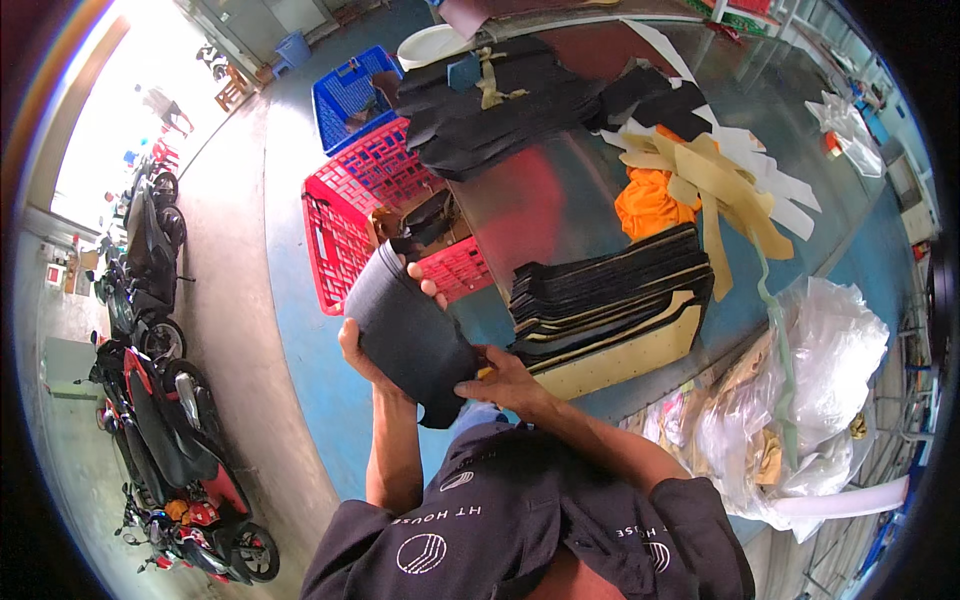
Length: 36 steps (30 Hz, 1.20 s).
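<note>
A dark grey-black sheet of leather-like material (405, 330), bent into a curve, is held up in front of my body. My left hand (360, 352) wraps round its left side, thumb on the near edge and fingertips showing past the far edge. At its lower right edge my right hand (515, 382) pinches the sheet between thumb and fingers. A small bit of yellow (485, 373) shows at those right fingers; its kind is unclear. To the right lies a row of stacked black cut pieces (610, 285), with a tan piece (625, 350) at its near end.
Beyond the sheet stand a red crate (330, 245) and a blue crate (335, 95). Black material (500, 110), an orange cloth (650, 203) and tan strips (730, 185) lie on the table. Clear plastic bags (830, 340) sit at right. Motorcycles (160, 420) line the left side.
</note>
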### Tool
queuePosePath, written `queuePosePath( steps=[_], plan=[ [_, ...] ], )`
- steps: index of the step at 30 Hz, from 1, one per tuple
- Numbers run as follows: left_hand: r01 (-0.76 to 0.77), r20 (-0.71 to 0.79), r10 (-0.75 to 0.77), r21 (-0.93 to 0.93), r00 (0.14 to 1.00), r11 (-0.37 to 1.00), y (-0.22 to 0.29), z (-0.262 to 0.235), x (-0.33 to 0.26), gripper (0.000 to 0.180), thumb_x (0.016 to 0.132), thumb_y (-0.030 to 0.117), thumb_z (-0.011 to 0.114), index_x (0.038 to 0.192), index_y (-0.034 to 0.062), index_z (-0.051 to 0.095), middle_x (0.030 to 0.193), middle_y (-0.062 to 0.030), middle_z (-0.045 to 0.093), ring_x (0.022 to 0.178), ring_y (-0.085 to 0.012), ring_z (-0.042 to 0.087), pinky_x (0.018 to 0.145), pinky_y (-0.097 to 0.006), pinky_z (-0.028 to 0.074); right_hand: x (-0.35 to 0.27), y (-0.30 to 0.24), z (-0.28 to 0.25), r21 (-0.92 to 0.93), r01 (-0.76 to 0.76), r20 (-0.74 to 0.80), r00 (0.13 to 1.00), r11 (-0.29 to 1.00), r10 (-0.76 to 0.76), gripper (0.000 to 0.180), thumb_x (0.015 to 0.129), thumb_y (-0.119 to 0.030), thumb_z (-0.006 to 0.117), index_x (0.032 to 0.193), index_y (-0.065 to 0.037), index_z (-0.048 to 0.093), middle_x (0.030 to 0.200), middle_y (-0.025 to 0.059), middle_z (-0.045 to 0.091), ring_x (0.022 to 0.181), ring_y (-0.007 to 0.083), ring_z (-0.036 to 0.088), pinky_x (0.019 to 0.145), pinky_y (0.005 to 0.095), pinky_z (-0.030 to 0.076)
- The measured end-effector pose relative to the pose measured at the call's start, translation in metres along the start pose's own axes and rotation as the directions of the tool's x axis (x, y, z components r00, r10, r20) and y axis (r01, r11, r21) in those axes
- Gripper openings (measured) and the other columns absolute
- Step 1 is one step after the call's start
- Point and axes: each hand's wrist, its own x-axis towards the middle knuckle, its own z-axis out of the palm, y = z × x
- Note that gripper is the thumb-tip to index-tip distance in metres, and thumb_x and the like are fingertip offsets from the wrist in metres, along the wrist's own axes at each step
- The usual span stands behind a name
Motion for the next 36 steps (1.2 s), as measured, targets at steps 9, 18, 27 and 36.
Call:
queuePosePath(
  steps=[9, 18, 27, 36],
  plan=[
    [-0.073, -0.165, 0.086, 0.084, 0.982, 0.994, 0.006, 0.000, -0.006, 0.071, 0.078, 0.038, 0.060, 0.133, -0.0016, 0.038, 0.120, -0.0157, 0.054, 0.110, -0.0293, 0.055, 0.095, -0.044, 0.048, -0.043, -0.017, -0.017, -0.043, -0.014, -0.202, 0.979, 0.999, 0.005, 0.055, 0.075, -0.014, 0.078, 0.123, 0.001, 0.055, 0.080, 0.0061, 0.064, 0.067, 0.0126, 0.058, 0.061, 0.0260, 0.048],
    [-0.016, -0.407, 0.102, 0.211, 0.908, 0.977, -0.012, 0.011, 0.007, 0.054, 0.084, 0.039, 0.058, 0.121, 0.0013, 0.052, 0.109, -0.0145, 0.062, 0.096, -0.0288, 0.062, 0.083, -0.041, 0.053, -0.009, -0.044, 0.019, -0.734, 0.334, -0.018, 0.861, 0.591, -0.509, 0.121, 0.060, -0.030, 0.087, 0.148, 0.002, 0.012, 0.144, 0.0251, 0.035, 0.130, 0.0384, 0.041, 0.108, 0.0405, 0.035],
    [0.111, -0.577, 0.091, 0.305, 0.811, 0.946, -0.010, 0.003, 0.007, 0.027, 0.080, 0.028, 0.066, 0.096, 0.0066, 0.060, 0.082, -0.0058, 0.063, 0.070, -0.0192, 0.062, 0.062, -0.031, 0.052, 0.005, -0.078, -0.021, -0.265, 0.160, 0.279, 0.957, 0.951, -0.083, 0.108, 0.059, -0.010, 0.085, 0.147, 0.003, 0.023, 0.133, 0.0145, 0.050, 0.120, 0.0213, 0.050, 0.105, 0.0332, 0.038],
    [0.197, -0.778, 0.046, 0.215, 0.627, 0.957, -0.024, -0.012, 0.022, 0.026, 0.075, 0.028, 0.071, 0.089, 0.0083, 0.060, 0.077, -0.0051, 0.060, 0.066, -0.0205, 0.059, 0.059, -0.035, 0.049, 0.018, -0.064, -0.062, -0.032, 0.052, 0.468, 0.883, 0.998, -0.031, 0.093, 0.069, -0.032, 0.078, 0.142, 0.007, 0.035, 0.135, 0.0113, 0.050, 0.124, 0.0190, 0.047, 0.109, 0.0322, 0.031]
  ],
)
